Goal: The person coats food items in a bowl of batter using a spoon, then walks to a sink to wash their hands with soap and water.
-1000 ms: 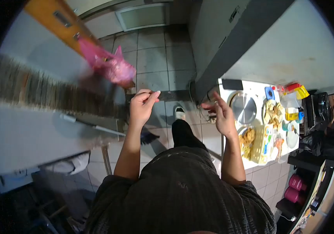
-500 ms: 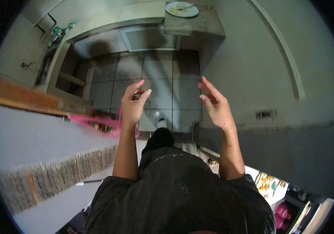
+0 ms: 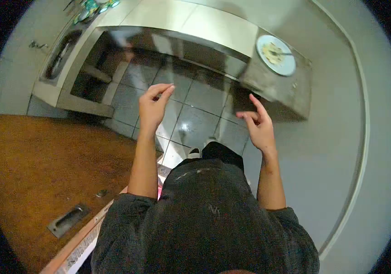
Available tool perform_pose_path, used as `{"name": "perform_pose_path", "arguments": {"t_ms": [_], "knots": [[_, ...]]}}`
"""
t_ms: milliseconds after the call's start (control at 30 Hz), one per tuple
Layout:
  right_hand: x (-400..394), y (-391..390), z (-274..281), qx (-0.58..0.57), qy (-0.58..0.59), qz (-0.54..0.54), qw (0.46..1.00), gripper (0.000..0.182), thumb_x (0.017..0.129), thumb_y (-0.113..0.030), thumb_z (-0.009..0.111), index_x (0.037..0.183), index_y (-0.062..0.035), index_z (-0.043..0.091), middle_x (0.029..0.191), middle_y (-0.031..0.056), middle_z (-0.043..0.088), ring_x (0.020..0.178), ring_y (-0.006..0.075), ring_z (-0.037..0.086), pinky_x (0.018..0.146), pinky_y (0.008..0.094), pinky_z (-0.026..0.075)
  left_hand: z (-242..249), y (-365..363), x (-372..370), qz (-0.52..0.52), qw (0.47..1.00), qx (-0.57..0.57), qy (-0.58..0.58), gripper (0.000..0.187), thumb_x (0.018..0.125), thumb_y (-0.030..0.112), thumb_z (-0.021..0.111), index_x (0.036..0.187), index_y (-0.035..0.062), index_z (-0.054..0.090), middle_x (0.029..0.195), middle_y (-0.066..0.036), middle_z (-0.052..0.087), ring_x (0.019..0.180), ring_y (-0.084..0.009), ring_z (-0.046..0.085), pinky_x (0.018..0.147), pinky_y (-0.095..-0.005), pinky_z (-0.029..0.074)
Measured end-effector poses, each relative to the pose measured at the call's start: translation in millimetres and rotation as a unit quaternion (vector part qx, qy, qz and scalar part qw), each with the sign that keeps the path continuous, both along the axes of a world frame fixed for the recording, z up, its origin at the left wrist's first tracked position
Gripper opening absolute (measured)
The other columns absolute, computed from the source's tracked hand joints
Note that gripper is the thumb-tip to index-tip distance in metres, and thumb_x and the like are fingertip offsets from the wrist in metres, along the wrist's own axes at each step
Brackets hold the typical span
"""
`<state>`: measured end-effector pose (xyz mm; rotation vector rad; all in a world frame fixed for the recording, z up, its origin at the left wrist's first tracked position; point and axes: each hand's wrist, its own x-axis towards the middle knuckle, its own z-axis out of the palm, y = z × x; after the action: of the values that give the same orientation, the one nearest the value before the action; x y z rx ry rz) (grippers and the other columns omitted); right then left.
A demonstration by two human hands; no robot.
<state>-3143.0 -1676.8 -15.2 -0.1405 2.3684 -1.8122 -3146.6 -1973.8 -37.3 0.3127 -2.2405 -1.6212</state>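
My left hand is raised in front of my body over the tiled floor. Its thumb and fingertips come together in a pinch, and I see nothing between them. To the right, my right hand is held up with the index finger stretched out and the other fingers bent, apart from it; it holds nothing. Neither hand touches anything. Beyond the right hand, a white plate with food scraps and a utensil rests on a grey stone-like ledge.
A pale counter curves along the far side, with a sink and a tap at left. Green-and-white packages lie there. A brown wooden door stands at my left, a pale wall at my right.
I have moved forward past the doorway and turned, so the counter and plate look closer and the door fills the left. The left thumb and fingers have closed together.
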Motion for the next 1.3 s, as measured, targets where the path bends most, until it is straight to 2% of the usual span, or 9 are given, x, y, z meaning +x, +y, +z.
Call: {"name": "perform_pose_path", "arguments": {"t_ms": [233,433,500,533,633,700,867,933,1300], "knots": [[-160,-91,-30,0.036,0.024,0.203,0.978,0.040,0.086,-0.011,0.059,0.125,-0.0077,0.052,0.106,0.0071,0.066,0.088,0.0128,0.061,0.078,0.0274,0.047,10,-85,-27,0.224,0.971,0.053,-0.066,0.024,0.087,0.021,0.065,0.080,-0.0019,0.068,0.086,-0.005,0.066,0.083,-0.0095,0.057,0.074,-0.0228,0.042],[-241,-185,-9,0.058,-0.053,0.351,0.933,0.035,0.087,-0.011,0.058,0.122,-0.0047,0.055,0.094,0.0102,0.068,0.088,0.0116,0.062,0.076,0.0255,0.047,21,-126,-26,0.360,0.932,0.052,0.003,0.018,0.088,0.018,0.065,0.094,0.0015,0.069,0.097,-0.005,0.065,0.084,-0.0086,0.056,0.076,-0.0226,0.044],[-257,-218,-12,-0.024,-0.037,0.337,0.940,0.049,0.087,-0.008,0.056,0.134,-0.0073,0.043,0.091,0.0124,0.068,0.087,0.0135,0.063,0.077,0.0247,0.047,21,-141,-30,0.391,0.919,0.048,0.016,0.017,0.089,0.015,0.064,0.098,0.0025,0.069,0.095,-0.003,0.065,0.084,-0.0076,0.056,0.076,-0.0216,0.044],[-262,-236,-14,-0.083,0.010,0.356,0.931,0.066,0.086,-0.005,0.056,0.144,-0.0109,0.025,0.111,0.0181,0.062,0.096,0.0180,0.062,0.078,0.0252,0.046,22,-149,-31,0.416,0.908,0.046,0.003,0.017,0.089,0.016,0.064,0.097,0.0022,0.069,0.092,-0.003,0.066,0.083,-0.0075,0.057,0.076,-0.0217,0.045],[-271,-298,-2,-0.093,0.065,0.360,0.926,0.076,0.085,-0.001,0.057,0.147,-0.0130,0.015,0.134,0.0198,0.045,0.106,0.0221,0.057,0.079,0.0268,0.047,3,-189,-43,0.441,0.890,0.100,0.065,0.024,0.090,0.022,0.062,0.093,-0.0006,0.069,0.085,-0.003,0.067,0.077,-0.0082,0.056,0.074,-0.0234,0.046],[-285,-344,-13,-0.100,0.062,0.385,0.915,0.076,0.082,0.002,0.058,0.146,-0.0124,0.020,0.145,0.0158,0.030,0.110,0.0234,0.054,0.078,0.0284,0.047,-1,-218,-53,0.449,0.881,0.135,0.066,0.029,0.093,0.025,0.058,0.091,-0.0011,0.069,0.088,-0.006,0.067,0.079,-0.0091,0.056,0.076,-0.0244,0.046],[-312,-472,-41,-0.092,0.072,0.400,0.909,0.049,0.080,0.003,0.053,0.127,-0.0070,0.049,0.117,0.0110,0.057,0.095,0.0170,0.060,0.079,0.0278,0.048,-20,-325,-59,0.435,0.883,0.130,0.121,0.038,0.094,0.019,0.054,0.126,-0.0013,0.050,0.104,-0.010,0.065,0.086,-0.0125,0.058,0.083,-0.0274,0.046],[-323,-527,-44,-0.048,0.075,0.390,0.916,0.031,0.082,0.000,0.052,0.111,-0.0040,0.061,0.098,0.0080,0.065,0.086,0.0149,0.062,0.078,0.0268,0.049,-18,-377,-62,0.455,0.873,0.132,0.115,0.037,0.093,0.017,0.054,0.124,-0.0034,0.051,0.103,-0.010,0.064,0.088,-0.0124,0.058,0.082,-0.0264,0.046],[-385,-810,-11,-0.077,0.168,0.377,0.908,0.023,0.085,-0.016,0.062,0.104,-0.0032,0.065,0.086,0.0082,0.068,0.076,0.0144,0.063,0.071,0.0261,0.049,7,-546,-56,0.527,0.846,0.078,0.033,0.026,0.093,0.017,0.057,0.107,-0.0033,0.062,0.091,-0.004,0.064,0.083,-0.0106,0.057,0.076,-0.0241,0.046]]}}
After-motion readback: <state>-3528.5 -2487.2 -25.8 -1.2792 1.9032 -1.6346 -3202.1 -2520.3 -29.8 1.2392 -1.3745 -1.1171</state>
